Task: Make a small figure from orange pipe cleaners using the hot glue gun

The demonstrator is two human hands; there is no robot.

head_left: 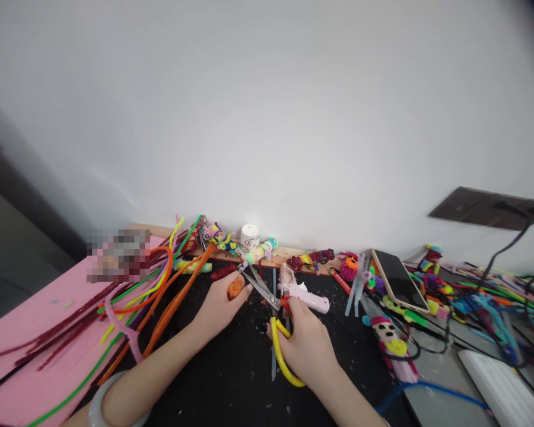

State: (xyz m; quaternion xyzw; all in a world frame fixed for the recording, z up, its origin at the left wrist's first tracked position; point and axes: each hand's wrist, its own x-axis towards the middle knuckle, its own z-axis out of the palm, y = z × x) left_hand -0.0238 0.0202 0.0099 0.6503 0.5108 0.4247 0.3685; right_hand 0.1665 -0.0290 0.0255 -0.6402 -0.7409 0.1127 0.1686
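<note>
My left hand [218, 311] is closed around a small orange fuzzy piece [235, 286], its fingers mostly wrapped behind it. In my right hand [309, 341] is a pair of scissors [261, 289] with a yellow handle loop; the blades are spread and point up and left, near the fingers of my left hand. Just beyond the right hand lies a pale pink hot glue gun [309, 298], its front part stained. Under both hands is a black mat [231, 373] sprinkled with small scraps. A dark red fuzzy piece [223, 272] lies behind my left hand.
Pipe cleaners [160, 308] spread over the pink surface [13, 350] at left. Along the wall stand a white cylindrical container [250, 238] and pipe-cleaner figures [222, 237]. To the right are a phone [400, 280], a fuzzy doll [391, 344], cables and a white power strip [502, 385].
</note>
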